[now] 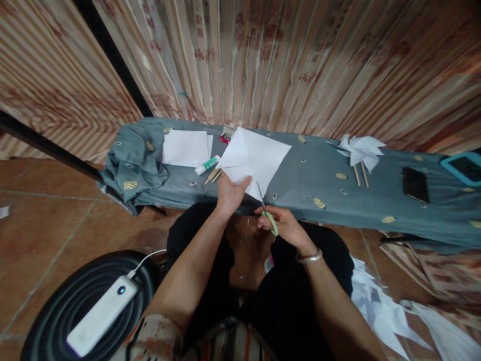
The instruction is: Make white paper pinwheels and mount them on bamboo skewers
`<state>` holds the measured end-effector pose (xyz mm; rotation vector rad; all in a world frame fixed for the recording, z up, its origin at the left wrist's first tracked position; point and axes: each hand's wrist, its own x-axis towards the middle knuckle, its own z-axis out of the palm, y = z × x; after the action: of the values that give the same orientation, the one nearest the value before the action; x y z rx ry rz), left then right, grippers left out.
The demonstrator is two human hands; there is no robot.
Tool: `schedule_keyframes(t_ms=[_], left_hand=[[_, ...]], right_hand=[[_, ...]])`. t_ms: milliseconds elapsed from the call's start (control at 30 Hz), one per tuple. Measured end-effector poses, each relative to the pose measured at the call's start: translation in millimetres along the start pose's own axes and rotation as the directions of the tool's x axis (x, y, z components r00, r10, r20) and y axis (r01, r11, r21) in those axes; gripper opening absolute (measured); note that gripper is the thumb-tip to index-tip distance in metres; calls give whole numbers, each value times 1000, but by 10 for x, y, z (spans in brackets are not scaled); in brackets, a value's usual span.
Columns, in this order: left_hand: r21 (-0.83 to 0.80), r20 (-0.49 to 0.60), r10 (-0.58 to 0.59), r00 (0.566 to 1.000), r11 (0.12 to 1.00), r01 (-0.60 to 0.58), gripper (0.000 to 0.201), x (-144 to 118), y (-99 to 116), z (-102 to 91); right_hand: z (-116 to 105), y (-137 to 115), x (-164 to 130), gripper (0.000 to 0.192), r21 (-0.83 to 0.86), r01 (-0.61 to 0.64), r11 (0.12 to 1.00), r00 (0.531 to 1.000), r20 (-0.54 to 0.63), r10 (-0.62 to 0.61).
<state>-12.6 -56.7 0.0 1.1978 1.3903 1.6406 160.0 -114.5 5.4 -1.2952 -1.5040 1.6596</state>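
Above the grey-covered table's near edge, our left hand pinches a white paper sheet; our right hand grips green-handled scissors, blades at the sheet's lower edge.

I see striped, floral-patterned curtains across the whole back, a low bench under grey-blue cloth (gold motifs on it), brown tiled floor, dim warm light.
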Motion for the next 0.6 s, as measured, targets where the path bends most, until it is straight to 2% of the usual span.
schedule_keyframes(t_ms=[200, 600], left_hand=[[4, -2, 18, 1000, 1000, -18, 32, 11, -17, 0], [34, 36, -11, 999, 999, 10, 29, -45, 40, 9]], right_hand=[[-2, -3, 2, 53, 33, -41, 999, 999, -2, 41], [9, 21, 16, 53, 32, -16, 999, 999, -35, 17]])
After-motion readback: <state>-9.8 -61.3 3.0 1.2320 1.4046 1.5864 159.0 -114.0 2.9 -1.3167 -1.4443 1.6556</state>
